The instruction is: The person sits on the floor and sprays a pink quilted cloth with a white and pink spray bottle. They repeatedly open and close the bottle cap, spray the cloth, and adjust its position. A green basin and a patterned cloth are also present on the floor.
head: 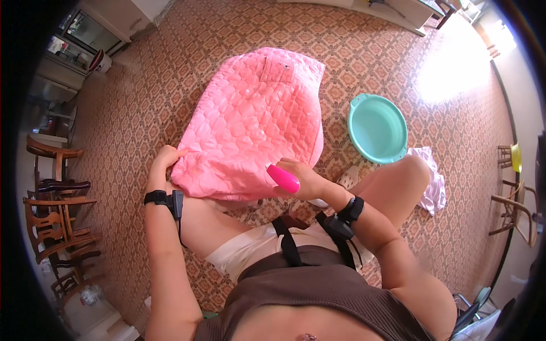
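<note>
A pink quilted cover (256,111) with a shiny surface and a small sewn patch (277,69) near its far end lies spread on the floor before me. At its near left edge, my left hand (166,157) pinches the fabric between thumb and fingers. My right hand (305,179) is wrapped around a bright pink tool with a smooth rounded handle (285,179), over the cover's near right part. The tool's working end is hidden, so its exact kind cannot be told. Each wrist wears a black strap with a small device.
A turquoise plastic basin (377,128) stands right of the cover. Crumpled pale lilac cloth (433,183) lies beside my right knee. Wooden chairs (59,204) line the left side; another chair (516,209) stands at the right wall. Patterned tiles (132,106) cover the floor.
</note>
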The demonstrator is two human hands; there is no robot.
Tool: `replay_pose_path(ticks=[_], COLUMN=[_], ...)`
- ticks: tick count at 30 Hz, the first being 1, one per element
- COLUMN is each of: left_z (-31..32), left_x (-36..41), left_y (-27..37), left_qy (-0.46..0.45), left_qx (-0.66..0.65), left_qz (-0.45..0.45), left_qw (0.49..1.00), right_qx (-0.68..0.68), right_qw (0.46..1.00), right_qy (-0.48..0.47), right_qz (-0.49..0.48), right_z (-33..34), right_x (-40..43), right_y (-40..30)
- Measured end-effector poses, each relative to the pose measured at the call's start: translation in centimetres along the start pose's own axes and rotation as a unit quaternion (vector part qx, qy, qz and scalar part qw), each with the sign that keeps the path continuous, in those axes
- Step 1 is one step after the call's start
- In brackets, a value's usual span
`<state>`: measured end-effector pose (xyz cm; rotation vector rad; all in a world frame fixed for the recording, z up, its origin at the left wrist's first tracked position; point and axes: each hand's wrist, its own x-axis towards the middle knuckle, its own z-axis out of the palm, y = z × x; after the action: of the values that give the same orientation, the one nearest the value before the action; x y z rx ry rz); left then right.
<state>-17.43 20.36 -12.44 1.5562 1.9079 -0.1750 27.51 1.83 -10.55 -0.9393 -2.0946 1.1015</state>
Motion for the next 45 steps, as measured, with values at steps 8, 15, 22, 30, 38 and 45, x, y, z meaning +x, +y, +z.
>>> replay_pose_path(ticks=[8, 15, 22, 30, 38, 45], left_z=[0.1, 0.2, 0.1, -0.5, -0.8, -0.8], left_x=[0.7, -0.6, -0.1, 0.3, -0.2, -0.1], left_y=[-0.7, 1.0, 0.9, 0.4, 0.8, 0.9], left_qy=[0.107, 0.307, 0.346, 0.337, 0.336, 0.345], left_qx=[0.045, 0.016, -0.017, -0.008, -0.003, 0.004], left_qz=[0.096, 0.058, 0.065, 0.028, 0.038, 0.027], left_qw=[0.989, 0.95, 0.936, 0.941, 0.941, 0.938], right_qx=[-0.028, 0.047, -0.011, -0.028, -0.057, -0.087], right_qw=[0.998, 0.99, 0.995, 0.977, 0.933, 0.922], right_qy=[-0.023, -0.007, -0.021, 0.113, 0.211, 0.281], right_qz=[0.047, 0.13, 0.095, 0.178, 0.285, 0.251], right_z=[0.6, -0.1, 0.5, -1.2, -3.5, -3.8], right_x=[-1.2, -2.5, -2.4, -3.1, -3.2, -3.2], right_y=[0.3, 0.4, 1.0, 1.7, 1.5, 2.2])
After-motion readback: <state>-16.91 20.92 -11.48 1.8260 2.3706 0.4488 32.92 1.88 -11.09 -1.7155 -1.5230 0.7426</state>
